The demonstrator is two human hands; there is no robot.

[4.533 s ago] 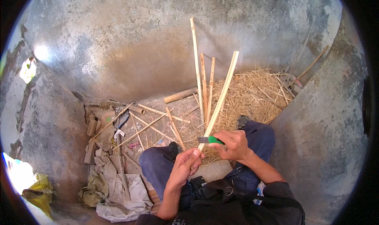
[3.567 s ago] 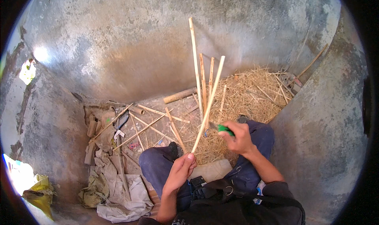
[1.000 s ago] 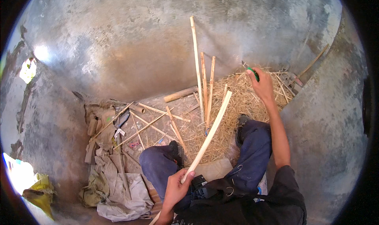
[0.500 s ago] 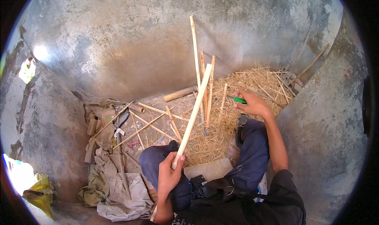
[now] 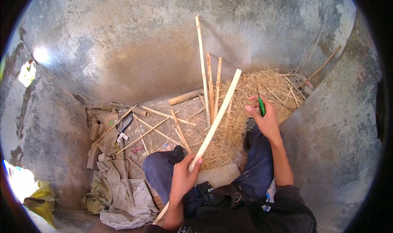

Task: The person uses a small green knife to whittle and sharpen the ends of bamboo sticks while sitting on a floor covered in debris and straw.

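Observation:
My left hand [image 5: 185,177] is closed around a long pale bamboo strip [image 5: 217,120]. The strip slants up and away to the right, and its lower end comes out below my wrist beside the forearm. In my right hand [image 5: 269,121] is a small knife with a green handle [image 5: 261,106]; its thin blade points upward and is hard to make out. The knife is apart from the strip, to its right. Under my right hand lies a heap of straw-like shavings [image 5: 229,145].
Several bamboo sticks [image 5: 200,57] lean on the far concrete wall [image 5: 135,40]. Thin strips [image 5: 151,130] lie crossed on the floor, near a bamboo tube [image 5: 185,97]. A crumpled pale sack [image 5: 129,204] sits at left. My bent knees [image 5: 161,167] flank the work spot.
The bamboo strip has tilted further right as my left hand moved slightly right and up. My right hand has moved a little right and down, and the knife has turned from sideways to upright.

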